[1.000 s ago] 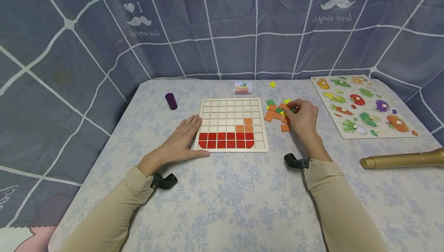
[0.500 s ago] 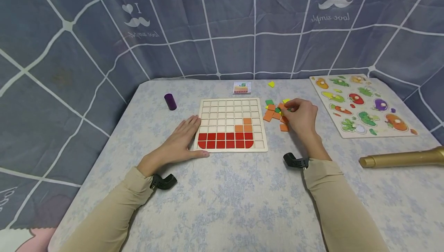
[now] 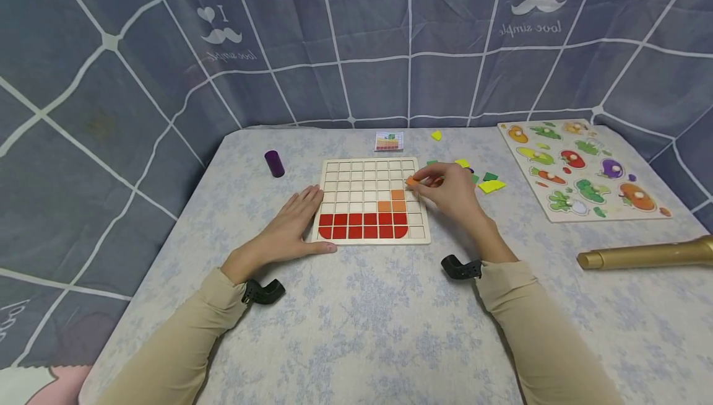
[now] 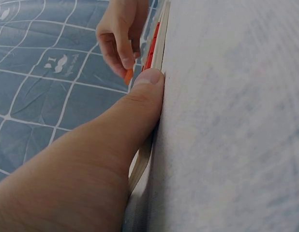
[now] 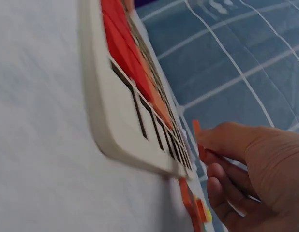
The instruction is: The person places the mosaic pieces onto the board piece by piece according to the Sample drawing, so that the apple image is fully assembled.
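Observation:
A pale wooden grid board (image 3: 356, 176) lies mid-table, with red tiles (image 3: 370, 225) filling two lower rows and a few orange tiles (image 3: 398, 205) above them. Against its left edge rests my left hand (image 3: 284, 225), fingers stretched out and thumb along the near edge; the left wrist view shows the thumb (image 4: 144, 92) touching the rim. My right hand (image 3: 453, 194) pinches an orange square tile (image 3: 411, 181) between thumb and fingertips over the board's right side. In the right wrist view, that tile (image 5: 196, 128) is held above the board's surface.
Loose green and yellow tiles (image 3: 492, 187) lie right of the board, partly behind my right hand. Behind the board are a small picture card (image 3: 388, 140) and a yellow piece (image 3: 437, 135). A purple cylinder (image 3: 274, 163), a vegetable puzzle board (image 3: 585, 191) and a gold tube (image 3: 646, 257) stand farther out.
My right hand has moved left from the loose tiles to the board's right side, carrying an orange tile. Yellow and green pieces once behind it now show. My left hand has stayed put.

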Tool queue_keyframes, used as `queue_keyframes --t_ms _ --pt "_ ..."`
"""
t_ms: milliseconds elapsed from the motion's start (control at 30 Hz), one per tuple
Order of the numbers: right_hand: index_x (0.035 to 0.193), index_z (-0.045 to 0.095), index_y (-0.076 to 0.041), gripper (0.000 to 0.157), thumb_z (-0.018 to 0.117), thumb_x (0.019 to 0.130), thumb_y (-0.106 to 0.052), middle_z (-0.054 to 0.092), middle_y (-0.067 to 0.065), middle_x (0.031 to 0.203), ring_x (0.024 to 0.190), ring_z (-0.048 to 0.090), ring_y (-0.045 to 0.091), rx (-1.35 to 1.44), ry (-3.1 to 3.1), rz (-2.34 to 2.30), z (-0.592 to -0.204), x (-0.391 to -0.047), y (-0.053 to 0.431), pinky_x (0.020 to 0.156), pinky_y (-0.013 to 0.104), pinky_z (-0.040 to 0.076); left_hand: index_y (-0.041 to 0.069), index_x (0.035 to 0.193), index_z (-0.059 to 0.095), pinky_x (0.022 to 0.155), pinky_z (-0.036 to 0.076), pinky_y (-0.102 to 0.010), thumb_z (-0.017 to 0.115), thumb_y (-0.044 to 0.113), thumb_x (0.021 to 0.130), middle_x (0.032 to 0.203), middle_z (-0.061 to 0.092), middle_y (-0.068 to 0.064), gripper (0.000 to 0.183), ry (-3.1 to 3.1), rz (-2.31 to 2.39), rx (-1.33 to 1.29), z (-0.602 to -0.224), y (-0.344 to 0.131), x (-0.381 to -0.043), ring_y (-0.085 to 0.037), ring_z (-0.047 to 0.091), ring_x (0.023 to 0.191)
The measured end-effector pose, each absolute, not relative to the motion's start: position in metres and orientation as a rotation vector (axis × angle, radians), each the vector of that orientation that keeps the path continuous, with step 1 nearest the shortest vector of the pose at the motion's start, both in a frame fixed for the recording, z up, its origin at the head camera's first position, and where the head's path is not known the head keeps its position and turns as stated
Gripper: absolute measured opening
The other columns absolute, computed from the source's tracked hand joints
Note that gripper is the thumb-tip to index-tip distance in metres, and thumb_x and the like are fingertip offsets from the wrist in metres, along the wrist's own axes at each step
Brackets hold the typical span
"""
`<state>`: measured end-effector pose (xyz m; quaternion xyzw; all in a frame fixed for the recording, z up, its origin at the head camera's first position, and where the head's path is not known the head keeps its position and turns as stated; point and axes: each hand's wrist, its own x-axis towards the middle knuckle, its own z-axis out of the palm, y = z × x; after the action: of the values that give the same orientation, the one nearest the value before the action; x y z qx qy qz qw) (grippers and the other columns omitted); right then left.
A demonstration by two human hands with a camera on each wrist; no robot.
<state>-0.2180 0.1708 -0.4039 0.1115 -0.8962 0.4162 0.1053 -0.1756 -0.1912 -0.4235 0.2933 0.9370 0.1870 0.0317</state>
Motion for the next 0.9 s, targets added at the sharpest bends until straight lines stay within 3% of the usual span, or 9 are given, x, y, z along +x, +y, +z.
queue_keyframes --t_ms 300,900 --pt "0.106 0.082 -0.004 0.015 0.082 0.091 -0.006 0.078 0.012 0.099 0.088 0.076 0.027 0.526 -2.707 1.263 -0.406 -0.210 0.143 0.082 0.039 0.064 -0.004 0.167 0.011 0.135 0.005 -0.053 0.077 0.061 0.088 0.177 0.008 -0.021 0.121 2.888 0.575 0.906 -0.423 -0.191 -0.176 -0.036 0.005 0.165" --pt "0.106 0.084 -0.007 0.012 0.078 0.096 -0.008 0.079 0.010 0.114 0.102 0.076 0.025 0.645 -2.683 1.189 -0.414 -0.214 0.126 0.089 0.040 0.064 -0.006 0.166 0.012 0.135 0.006 -0.054 0.078 0.060 0.088 0.176 0.009 -0.023 0.121 2.882 0.570 0.909 -0.421 -0.192 -0.177 -0.037 0.006 0.165"
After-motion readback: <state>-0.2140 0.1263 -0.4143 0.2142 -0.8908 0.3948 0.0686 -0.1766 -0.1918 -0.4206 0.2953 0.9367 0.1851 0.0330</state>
